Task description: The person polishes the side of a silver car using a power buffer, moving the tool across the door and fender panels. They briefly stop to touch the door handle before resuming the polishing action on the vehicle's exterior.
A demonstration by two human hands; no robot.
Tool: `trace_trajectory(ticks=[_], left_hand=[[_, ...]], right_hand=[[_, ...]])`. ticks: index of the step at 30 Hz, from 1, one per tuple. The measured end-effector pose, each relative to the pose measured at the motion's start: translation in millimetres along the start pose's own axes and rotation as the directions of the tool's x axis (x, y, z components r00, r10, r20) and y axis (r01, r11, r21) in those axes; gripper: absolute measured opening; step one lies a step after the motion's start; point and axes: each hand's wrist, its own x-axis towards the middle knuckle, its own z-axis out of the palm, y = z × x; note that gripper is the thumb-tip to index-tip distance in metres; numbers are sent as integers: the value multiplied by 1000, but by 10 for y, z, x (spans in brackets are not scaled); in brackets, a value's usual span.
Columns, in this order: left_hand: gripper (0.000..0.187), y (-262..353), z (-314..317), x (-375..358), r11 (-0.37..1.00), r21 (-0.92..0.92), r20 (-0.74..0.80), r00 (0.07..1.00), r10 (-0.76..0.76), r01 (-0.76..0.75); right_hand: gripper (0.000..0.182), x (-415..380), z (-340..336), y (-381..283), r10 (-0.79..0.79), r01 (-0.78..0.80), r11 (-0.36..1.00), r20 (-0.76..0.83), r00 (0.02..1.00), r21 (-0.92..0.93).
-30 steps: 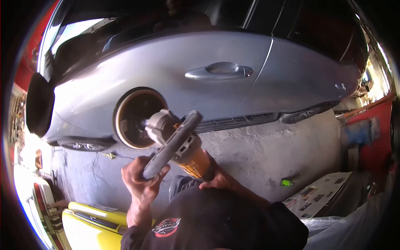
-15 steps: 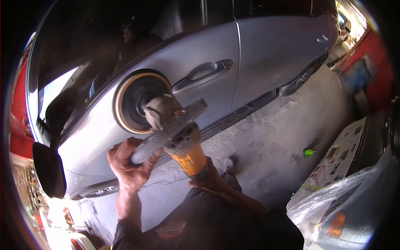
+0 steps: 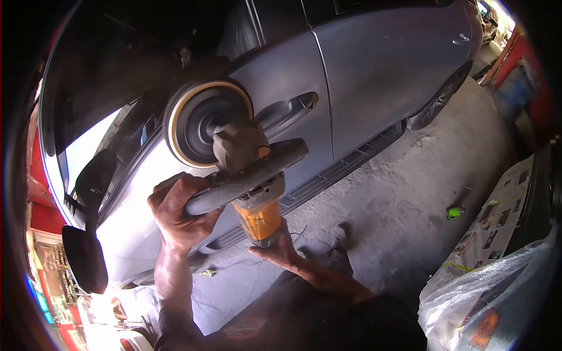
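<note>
A polisher (image 3: 260, 217) with an orange and grey body is held in front of me. Its round dark pad (image 3: 206, 124), with a yellowish edge, lies against the silver car door (image 3: 281, 149) near the base of the window, left of the door handle (image 3: 288, 113). My left hand (image 3: 180, 212) is closed around the left end of the polisher's grey curved handle (image 3: 253, 175). Farther back, my right hand (image 3: 280, 250) grips the rear of the orange body; part of its fingers is hidden behind the tool.
A black side mirror (image 3: 85, 260) juts out at the left. Along the car's bottom runs a step board (image 3: 351, 161) above the dusty concrete floor (image 3: 404, 187). A bright green object (image 3: 454, 212) lies on the floor. Plastic sheeting (image 3: 468, 292) and newspaper (image 3: 494, 205) cover something at the right.
The polisher's pad has moved up the door toward the window, both hands going with it. My view has shifted slightly, and the tool looks less blurred.
</note>
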Motion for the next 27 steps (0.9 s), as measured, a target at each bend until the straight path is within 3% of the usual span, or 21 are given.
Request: trace_trajectory(ticks=[2, 5, 11, 14, 16, 17, 19, 22, 24, 26, 27], left_hand=[[26, -14, 131, 134, 1000, -12, 7, 1000, 24, -24], [26, 72, 320, 397, 998, 17, 28, 998, 63, -63], [25, 132, 708, 722, 996, 9, 73, 993, 91, -92], [23, 173, 836, 905, 991, 31, 92, 987, 130, -133], [24, 221, 901, 1030, 997, 0, 133, 988, 76, -77], [25, 207, 958, 1097, 992, -25, 124, 985, 122, -120], [24, 210, 1082, 1218, 991, -18, 130, 983, 133, -132], [24, 191, 1209, 1323, 990, -71, 170, 977, 129, -118], [25, 166, 1205, 1304, 993, -71, 176, 979, 101, -89], [27, 194, 1087, 1213, 995, -33, 128, 987, 94, -90], [30, 151, 1014, 1112, 998, -38, 120, 991, 54, -49]], right_hand=[[107, 80, -31, 74, -47, 49, 997, -31, 998, 59], [104, 214, -114, 40, -116, 115, 993, -91, 989, -16], [102, 399, -212, -79, -133, 142, 989, -183, 974, 38], [101, 516, -326, -164, -125, 113, 991, -196, 973, -69], [99, 614, -374, -228, -179, 160, 982, -249, 952, -98], [97, 660, -393, -241, -208, 182, 976, -273, 939, -115], [96, 715, -392, -100, -71, 104, 990, -299, 952, 96], [95, 756, -423, -187, -32, 104, 970, -311, 950, 220], [95, 734, -450, -265, -115, 164, 977, -309, 944, 138], [98, 660, -408, -237, -11, 73, 972, -263, 965, 225], [96, 603, -395, -281, -72, 106, 988, -271, 960, 114]])
